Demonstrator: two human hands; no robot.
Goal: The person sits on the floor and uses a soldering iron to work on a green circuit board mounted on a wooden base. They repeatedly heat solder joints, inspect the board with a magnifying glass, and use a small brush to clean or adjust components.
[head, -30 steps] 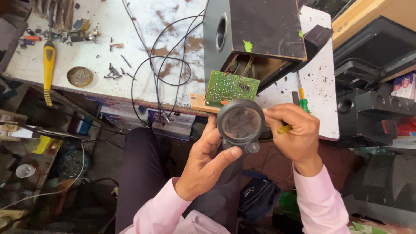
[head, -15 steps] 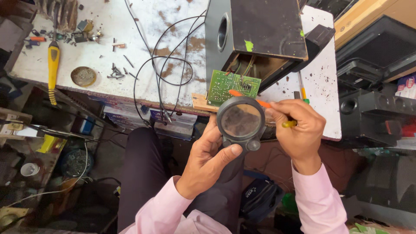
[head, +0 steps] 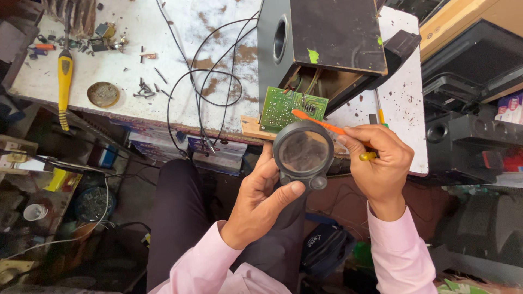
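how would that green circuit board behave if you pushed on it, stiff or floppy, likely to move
The green circuit board is probably stiff: it looks flat and thin. It hangs from wires out of the black speaker box, so a push would likely swing it. Its small components look fragile. The right hand points an orange tool at it.

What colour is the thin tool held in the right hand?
Orange; the thin tool shows best in the head view, held in the right hand.

— Any room at the frame's centre?
— Little; the speaker box and green circuit board block the upper centre; black cables loop left of them; bare table lies right.
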